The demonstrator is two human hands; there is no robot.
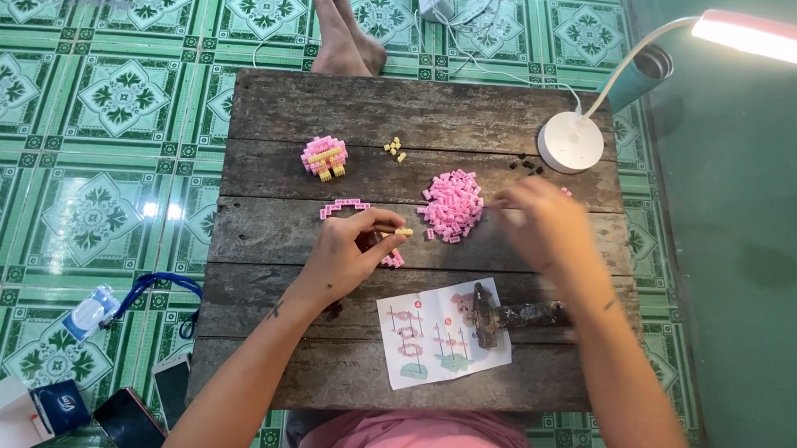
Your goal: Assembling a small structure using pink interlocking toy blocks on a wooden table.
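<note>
Wooden table [270, 105], pink brick pile [452, 205] mid-table, small pink model [325, 156] left of it, lamp base [576, 142] right, instruction sheet [425, 340] below.

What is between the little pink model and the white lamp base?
In the head view, a few tiny yellow bricks lie between the pink model and lamp base.

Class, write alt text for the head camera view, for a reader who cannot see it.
Seen from above, a person's left hand pinches a small yellow brick over a wooden table, while the blurred right hand reaches beside a pile of pink bricks. A half-built pink model, an instruction sheet under a hammer, and a white desk lamp also sit there.
</note>
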